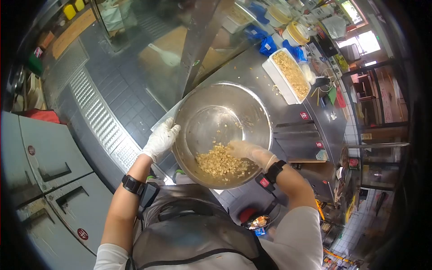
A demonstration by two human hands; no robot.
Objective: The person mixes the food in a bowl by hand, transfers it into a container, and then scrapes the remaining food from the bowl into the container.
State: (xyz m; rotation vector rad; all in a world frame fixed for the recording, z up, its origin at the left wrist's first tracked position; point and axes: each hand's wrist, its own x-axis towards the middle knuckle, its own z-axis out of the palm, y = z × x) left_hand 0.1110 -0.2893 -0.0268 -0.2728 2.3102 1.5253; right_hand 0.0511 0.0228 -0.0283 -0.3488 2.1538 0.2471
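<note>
A large stainless steel mixing bowl is tilted toward me, with its near side over my apron. My left hand, in a white glove, is closed on the bowl's left rim. A heap of pale yellow diced food lies low in the bowl, and loose bits stick to the wall above it. My right hand, in a thin translucent glove, reaches over the right rim into the bowl. Its fingers touch the heap's upper right edge; blur and the pale food hide how far they are curled.
On the steel counter, a white rectangular tub full of similar diced food stands at upper right. Blue packets and a yellow-rimmed tub are behind it. Grey cabinets stand on the left, beside a metal floor grate.
</note>
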